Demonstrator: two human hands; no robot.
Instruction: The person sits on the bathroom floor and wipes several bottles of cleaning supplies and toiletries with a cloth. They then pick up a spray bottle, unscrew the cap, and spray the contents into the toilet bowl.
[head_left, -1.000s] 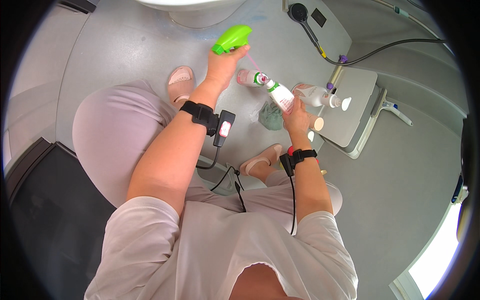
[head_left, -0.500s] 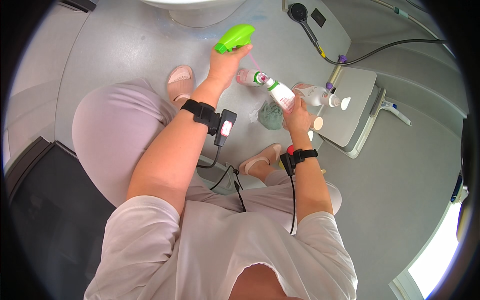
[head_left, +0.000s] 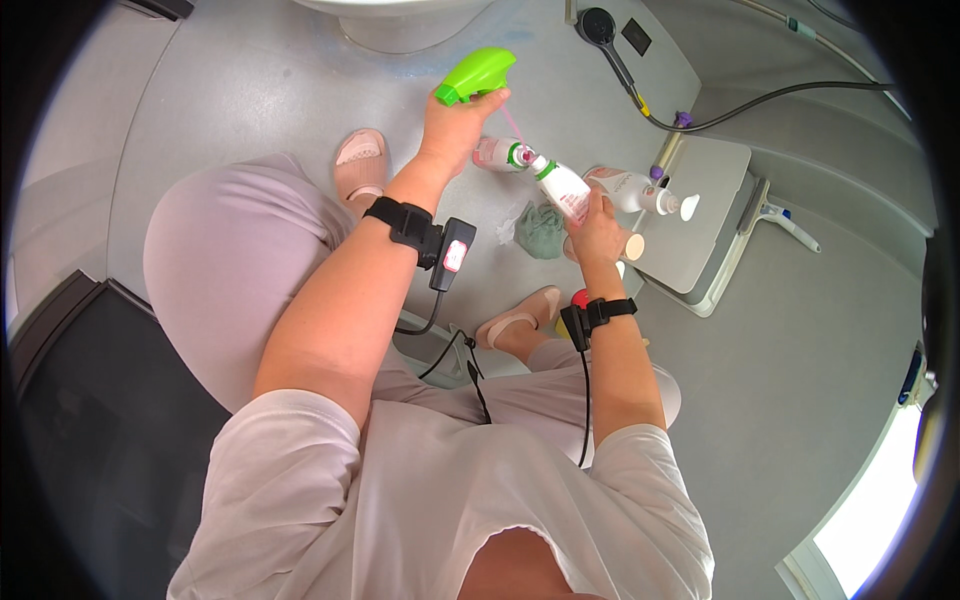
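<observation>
My left hand (head_left: 452,132) is closed round a bright green trigger spray head (head_left: 478,76), lifted off any bottle, with its thin pink tube (head_left: 513,122) hanging beside the fingers. Below the tube is a clear pinkish bottle (head_left: 492,154) with a green neck ring and an uncapped mouth. My right hand (head_left: 596,236) grips a white bottle (head_left: 563,190) with a green neck ring. It is tilted, its mouth up against the pinkish bottle's mouth. Whether liquid flows between them is too small to tell.
Right of my right hand lies a white pump bottle (head_left: 622,187), near a grey step stool (head_left: 700,215). A grey-green mesh sponge (head_left: 540,232) rests on the floor. Further off are a black shower head (head_left: 597,26) with its hose, a squeegee (head_left: 790,226) and a white pedestal basin (head_left: 410,28).
My left hand and the green spray head have shifted very slightly right. The right hand and the tilted white bottle stay nearly where they were.
</observation>
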